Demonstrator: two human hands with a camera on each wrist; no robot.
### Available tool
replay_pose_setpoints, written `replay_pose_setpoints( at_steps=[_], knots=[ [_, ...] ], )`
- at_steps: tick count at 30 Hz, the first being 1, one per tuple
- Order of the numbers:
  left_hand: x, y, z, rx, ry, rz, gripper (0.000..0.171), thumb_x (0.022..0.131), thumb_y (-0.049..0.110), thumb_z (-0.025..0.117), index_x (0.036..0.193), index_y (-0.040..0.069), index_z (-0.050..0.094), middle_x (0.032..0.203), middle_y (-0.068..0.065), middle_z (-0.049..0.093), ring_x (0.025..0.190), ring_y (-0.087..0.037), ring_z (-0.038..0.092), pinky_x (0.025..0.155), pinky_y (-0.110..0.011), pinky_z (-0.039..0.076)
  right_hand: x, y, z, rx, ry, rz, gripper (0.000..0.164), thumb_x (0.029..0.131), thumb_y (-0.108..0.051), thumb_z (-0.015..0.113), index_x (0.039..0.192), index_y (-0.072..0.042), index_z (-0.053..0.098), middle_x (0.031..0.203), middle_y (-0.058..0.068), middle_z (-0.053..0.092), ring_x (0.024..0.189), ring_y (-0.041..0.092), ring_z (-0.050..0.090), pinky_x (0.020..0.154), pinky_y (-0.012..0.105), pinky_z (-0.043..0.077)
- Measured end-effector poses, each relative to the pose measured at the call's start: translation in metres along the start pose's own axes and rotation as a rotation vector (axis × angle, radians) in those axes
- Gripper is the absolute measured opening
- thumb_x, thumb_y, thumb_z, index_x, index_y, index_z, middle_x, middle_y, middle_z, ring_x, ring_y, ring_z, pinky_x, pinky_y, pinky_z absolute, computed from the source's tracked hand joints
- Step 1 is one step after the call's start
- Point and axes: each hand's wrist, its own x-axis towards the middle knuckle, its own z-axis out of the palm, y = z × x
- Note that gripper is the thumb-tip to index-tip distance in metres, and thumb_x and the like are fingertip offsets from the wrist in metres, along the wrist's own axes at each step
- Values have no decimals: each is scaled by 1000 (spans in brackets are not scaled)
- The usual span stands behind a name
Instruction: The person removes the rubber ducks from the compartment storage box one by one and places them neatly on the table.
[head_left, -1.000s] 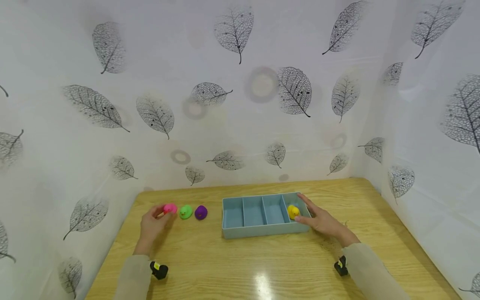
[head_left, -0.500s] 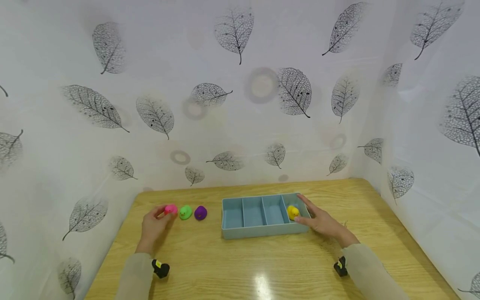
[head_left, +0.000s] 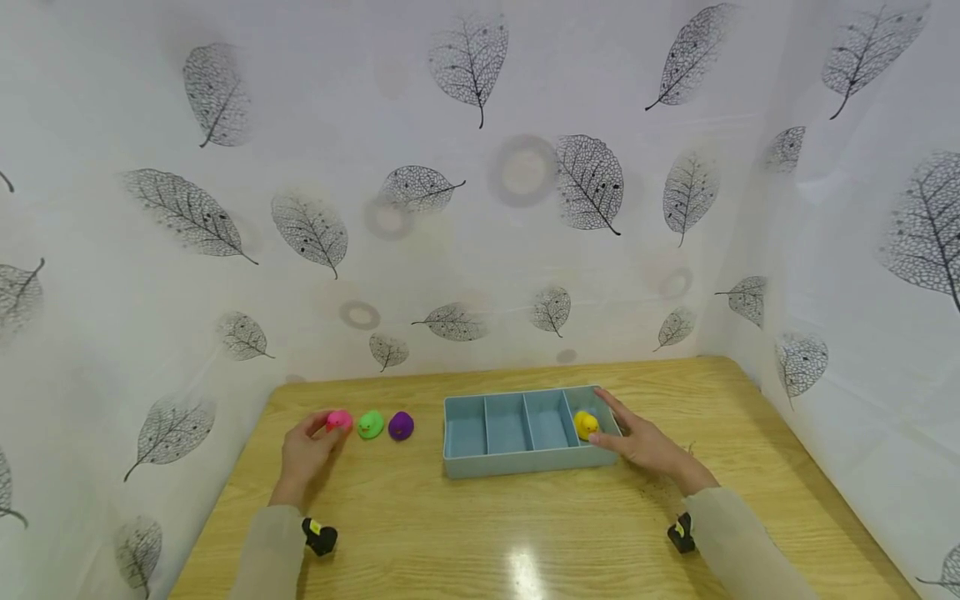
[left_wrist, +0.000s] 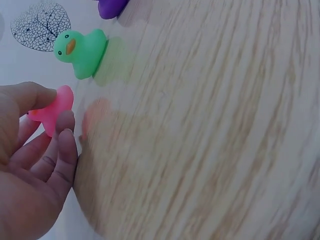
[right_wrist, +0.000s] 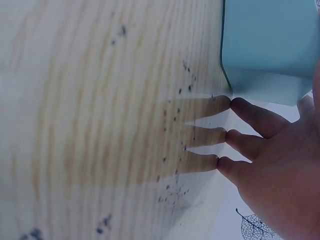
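Observation:
My left hand [head_left: 302, 457] pinches a pink rubber duck [head_left: 340, 419] between thumb and fingers at the left of the table. In the left wrist view the pink duck [left_wrist: 60, 106] sits tilted at the fingertips, partly covered by them. A green rubber duck [head_left: 371, 425] and a purple one [head_left: 401, 426] stand in a row just to its right. My right hand [head_left: 651, 448] is spread at the right end of a blue divided box [head_left: 525, 463], thumb and forefinger at its rim. Below, three of its fingertips [right_wrist: 241, 106] touch the tabletop. A yellow rubber duck [head_left: 586, 426] sits in the rightmost compartment.
The wooden table [head_left: 450, 542] ends in a back edge against a white leaf-print curtain [head_left: 480, 250]. Dark specks [right_wrist: 175, 192] dot the wood near the right hand. Each wrist carries a small black device [head_left: 321, 537].
The pink duck has shifted very slightly left in my left hand's fingers. My right hand, the box and the other ducks have kept their places.

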Motion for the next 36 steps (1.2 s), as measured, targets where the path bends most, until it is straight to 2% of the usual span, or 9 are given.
replay_pose_setpoints(
  at_steps=[3,5,8,16,18,20,24,28,36],
  knots=[
    [0,-1,0,-27,-12,-12,51,101,18,73,143,-5,57,153,-31,52,132,-34,59,78,-2,44,0,0,0,1,-3,-1,90,103,-51,63,171,-32,7,177,20,8,154,57,24,120,75,28],
    [-1,-2,0,-46,-21,-21,52,101,17,72,144,-6,56,154,-32,51,138,-39,55,79,-1,43,-1,0,0,0,-6,-2,90,103,-51,63,171,-30,7,177,20,7,154,57,24,120,75,28],
    [0,-3,1,-49,-26,-24,52,101,15,72,144,-7,55,154,-33,50,140,-42,54,78,0,43,-1,0,0,-1,-5,-2,91,103,-51,63,171,-29,7,177,19,7,154,57,24,120,75,28],
    [2,-6,-1,32,-35,2,50,100,11,72,143,-8,56,152,-34,51,143,-46,51,79,1,39,0,1,0,6,-8,-6,90,104,-50,63,171,-30,7,178,18,5,154,57,23,120,76,27],
    [2,-6,-1,38,-38,-3,51,99,12,72,143,-7,56,152,-34,51,144,-45,51,87,-4,45,0,1,0,9,-9,-8,90,104,-50,63,171,-29,7,178,18,5,155,57,22,120,76,27],
    [3,-6,-1,44,-42,-6,51,100,13,72,144,-7,56,153,-34,50,145,-46,50,100,-16,52,0,1,0,10,-9,-10,90,104,-49,63,171,-29,7,178,18,6,155,57,22,120,75,27],
    [3,-8,0,52,-39,-11,51,100,14,71,144,-6,56,154,-33,50,145,-46,49,116,-46,48,0,1,0,8,-9,-9,90,103,-50,63,171,-33,7,177,18,6,154,57,23,120,75,27],
    [4,-10,1,64,-36,-18,50,100,14,70,145,-3,57,155,-30,50,146,-44,49,117,-50,46,0,2,0,3,-7,-4,89,103,-51,64,170,-36,7,177,18,7,154,57,23,120,75,28],
    [7,-12,0,79,-44,-8,53,100,14,68,148,-4,54,155,-31,50,146,-46,48,117,-51,46,-1,1,0,21,-10,-12,88,104,-49,62,171,-34,6,178,17,4,155,57,21,121,75,27]
  ],
)
